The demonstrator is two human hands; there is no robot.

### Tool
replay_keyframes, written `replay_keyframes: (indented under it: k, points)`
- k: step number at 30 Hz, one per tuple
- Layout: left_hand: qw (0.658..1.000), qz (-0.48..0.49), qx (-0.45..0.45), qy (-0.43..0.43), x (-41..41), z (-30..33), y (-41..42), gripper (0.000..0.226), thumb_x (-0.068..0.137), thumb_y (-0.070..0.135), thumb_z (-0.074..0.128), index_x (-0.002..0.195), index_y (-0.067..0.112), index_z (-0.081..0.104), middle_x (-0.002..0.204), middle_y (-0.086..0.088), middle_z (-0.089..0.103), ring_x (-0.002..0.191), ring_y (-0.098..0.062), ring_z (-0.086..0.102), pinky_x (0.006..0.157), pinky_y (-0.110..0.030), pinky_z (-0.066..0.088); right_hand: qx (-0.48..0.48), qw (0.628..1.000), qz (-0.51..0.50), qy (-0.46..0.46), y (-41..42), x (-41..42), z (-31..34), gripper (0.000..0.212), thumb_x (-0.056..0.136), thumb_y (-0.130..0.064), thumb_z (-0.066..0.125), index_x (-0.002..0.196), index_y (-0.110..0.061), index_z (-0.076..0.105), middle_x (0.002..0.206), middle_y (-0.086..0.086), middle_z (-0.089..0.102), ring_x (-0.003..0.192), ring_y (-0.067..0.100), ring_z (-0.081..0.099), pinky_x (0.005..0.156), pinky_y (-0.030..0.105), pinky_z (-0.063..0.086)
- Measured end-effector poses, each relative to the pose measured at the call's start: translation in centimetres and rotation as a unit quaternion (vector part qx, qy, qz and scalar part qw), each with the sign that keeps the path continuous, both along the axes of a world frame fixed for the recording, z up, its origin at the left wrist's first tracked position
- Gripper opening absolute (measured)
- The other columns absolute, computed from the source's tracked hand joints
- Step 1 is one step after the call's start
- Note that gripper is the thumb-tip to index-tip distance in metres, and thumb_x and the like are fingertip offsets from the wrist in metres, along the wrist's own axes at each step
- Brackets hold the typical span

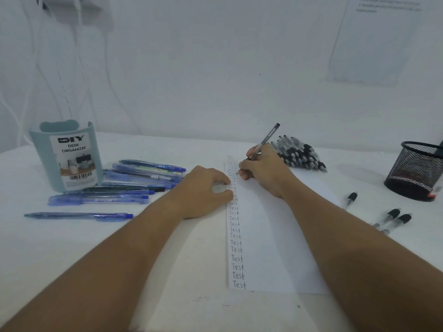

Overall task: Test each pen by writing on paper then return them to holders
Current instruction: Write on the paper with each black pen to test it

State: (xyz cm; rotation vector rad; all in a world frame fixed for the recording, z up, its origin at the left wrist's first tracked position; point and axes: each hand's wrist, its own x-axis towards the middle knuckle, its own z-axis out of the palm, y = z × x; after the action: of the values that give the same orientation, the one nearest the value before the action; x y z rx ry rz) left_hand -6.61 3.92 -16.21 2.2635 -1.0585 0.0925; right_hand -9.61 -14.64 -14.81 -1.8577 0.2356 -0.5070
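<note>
Right hand point(266, 168) gripping a black pen point(263, 141) with its tip on the paper point(263, 236), left hand point(206, 188) resting on the paper's left edge, column of handwritten "Test" words, blue pens point(134, 180) beside a teal desk organizer point(64, 156), black pen pile point(299, 155), mesh holder point(417, 170) at right

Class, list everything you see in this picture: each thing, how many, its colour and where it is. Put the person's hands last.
Desk organizer: one, pale teal, far left.
Blue pens: about nine, lying beside the organizer.
Paper: one white sheet, centre, a column of "Test" down its left edge.
Black pens, piled: many, behind the right hand.
Black pens, loose: three, right of the paper.
Mesh holder: one, black, far right.
Pen in use: one, clear and black.
Left hand: steadies the paper.
Right hand: holds the pen, tip on paper.
</note>
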Motion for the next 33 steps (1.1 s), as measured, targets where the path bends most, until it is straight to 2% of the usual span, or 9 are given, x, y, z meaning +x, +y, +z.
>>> replay_keyframes:
  k: [4,8,11,13,17,20,28,33]
  points:
    - [1.000,-0.003,0.001,-0.005,-0.02,0.01,0.00,0.036,0.085,0.038,0.061,0.118,0.025,0.063,0.125,0.012,0.059,0.124,-0.008,0.043,0.106,-0.035,0.037,0.049,0.999,0.010,-0.005,0.01,-0.20,0.12,0.024,0.090,0.003,0.063,0.092,-0.012,0.044,0.078,0.015,0.064,0.063,0.024,0.065,0.080,0.037,0.058]
    - [1.000,-0.003,0.003,-0.006,0.01,0.01,-0.02,0.036,0.085,0.039,0.061,0.119,0.026,0.063,0.125,0.012,0.059,0.124,-0.008,0.043,0.106,-0.035,0.037,-0.025,1.000,-0.011,0.002,0.31,-0.24,0.11,0.023,0.090,-0.002,0.062,0.091,-0.016,0.044,0.075,0.010,0.067,0.062,0.021,0.066,0.078,0.036,0.057]
    - [1.000,-0.003,0.004,-0.007,-0.04,0.03,-0.01,0.037,0.085,0.039,0.061,0.119,0.025,0.062,0.126,0.011,0.059,0.124,-0.008,0.043,0.107,-0.035,0.037,0.037,0.999,-0.010,-0.003,0.11,-0.38,0.38,0.024,0.089,0.005,0.060,0.091,-0.012,0.043,0.079,0.018,0.062,0.059,0.023,0.061,0.068,0.035,0.058]
    - [1.000,-0.005,0.000,-0.004,-0.03,0.05,-0.02,0.036,0.085,0.039,0.061,0.119,0.025,0.063,0.126,0.010,0.059,0.123,-0.007,0.045,0.107,-0.034,0.037,0.066,0.998,-0.003,-0.008,-0.06,-0.34,0.46,0.026,0.088,0.008,0.060,0.091,-0.011,0.042,0.077,0.019,0.060,0.060,0.027,0.060,0.067,0.036,0.055]
    - [1.000,-0.004,0.000,-0.002,-0.02,0.05,0.01,0.037,0.085,0.038,0.061,0.119,0.025,0.063,0.126,0.011,0.059,0.124,-0.007,0.045,0.107,-0.034,0.037,-0.007,1.000,-0.005,0.003,0.23,-0.23,0.16,0.024,0.088,0.004,0.060,0.090,-0.015,0.044,0.072,0.014,0.063,0.066,0.028,0.063,0.075,0.043,0.056]
    - [1.000,-0.004,0.001,-0.004,-0.05,0.05,0.05,0.036,0.085,0.039,0.061,0.119,0.025,0.063,0.126,0.011,0.059,0.124,-0.007,0.044,0.107,-0.035,0.036,-0.010,1.000,-0.012,0.002,0.20,-0.22,0.13,0.024,0.088,0.002,0.059,0.090,-0.015,0.044,0.073,0.013,0.064,0.066,0.026,0.064,0.078,0.043,0.057]
    - [1.000,-0.002,0.000,0.004,-0.16,0.07,0.05,0.037,0.085,0.038,0.061,0.120,0.025,0.062,0.128,0.011,0.058,0.124,-0.005,0.044,0.108,-0.031,0.036,0.018,1.000,-0.013,-0.010,0.05,-0.27,0.20,0.024,0.088,0.005,0.057,0.089,-0.014,0.042,0.071,0.012,0.059,0.062,0.024,0.059,0.059,0.030,0.051]
    - [1.000,-0.002,0.002,0.001,-0.29,0.15,0.09,0.037,0.085,0.038,0.061,0.119,0.025,0.063,0.127,0.011,0.058,0.123,-0.005,0.045,0.108,-0.030,0.036,0.005,1.000,-0.004,-0.003,0.00,-0.26,0.19,0.023,0.087,0.004,0.058,0.089,-0.013,0.043,0.068,0.011,0.061,0.063,0.026,0.059,0.064,0.034,0.053]
